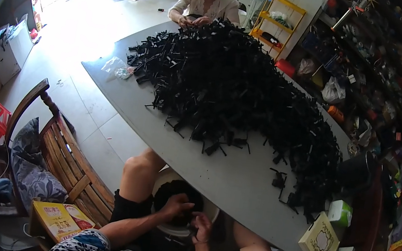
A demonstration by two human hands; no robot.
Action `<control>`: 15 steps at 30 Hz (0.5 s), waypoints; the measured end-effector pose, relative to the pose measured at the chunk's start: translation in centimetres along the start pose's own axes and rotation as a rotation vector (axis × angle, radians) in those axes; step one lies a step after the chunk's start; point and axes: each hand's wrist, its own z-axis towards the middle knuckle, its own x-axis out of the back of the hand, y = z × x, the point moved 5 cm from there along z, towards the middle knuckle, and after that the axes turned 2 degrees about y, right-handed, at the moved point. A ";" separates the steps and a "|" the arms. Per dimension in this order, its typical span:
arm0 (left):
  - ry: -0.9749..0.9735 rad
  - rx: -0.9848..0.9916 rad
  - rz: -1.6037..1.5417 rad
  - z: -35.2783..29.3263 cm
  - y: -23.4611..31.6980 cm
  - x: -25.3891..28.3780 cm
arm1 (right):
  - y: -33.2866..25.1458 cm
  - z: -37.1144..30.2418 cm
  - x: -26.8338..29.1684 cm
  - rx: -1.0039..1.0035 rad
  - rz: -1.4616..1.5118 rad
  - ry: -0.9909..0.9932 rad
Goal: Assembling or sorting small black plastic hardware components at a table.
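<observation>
My left hand (177,207) and my right hand (202,228) are close together between my knees, over a pale bucket (163,178). Fingers on both are curled in a pinch, and whatever they hold is too small or too dark to make out. Dark pieces (170,189) fill the part of the bucket that shows behind my left hand. Above the bucket juts the edge of a grey table (175,155), which carries a large heap of small black plastic parts (228,83). A few of these parts (279,181) lie loose at the heap's near edge.
Across the table a person (206,1) has both hands at the heap. On the table's right stand a patterned box (319,241), a green-and-white pack (339,213) and a dark container (355,169). A wooden bench (74,158) is at my left, crammed shelves (373,84) at the right.
</observation>
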 end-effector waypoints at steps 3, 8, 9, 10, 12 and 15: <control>-0.064 -0.019 -0.095 0.1 -1.2 -0.7 | -0.2 0.3 0.2 0.032 0.131 -0.021; -0.209 -0.016 -0.005 -0.5 -1.3 -1.1 | 1.3 0.1 1.3 0.011 0.061 0.031; -0.264 -0.024 0.037 -0.4 -1.2 -1.2 | 1.5 0.1 1.3 0.018 0.056 0.032; -0.319 -0.021 0.076 -0.9 -1.0 -1.4 | 1.5 -0.1 1.3 0.012 0.055 0.034; -0.356 -0.041 0.135 -0.8 -1.1 -1.2 | 1.7 -0.1 1.2 -0.040 0.035 -0.016; -0.394 -0.058 0.172 -1.3 0.1 -1.7 | 0.9 -0.2 1.4 -0.079 -0.090 0.026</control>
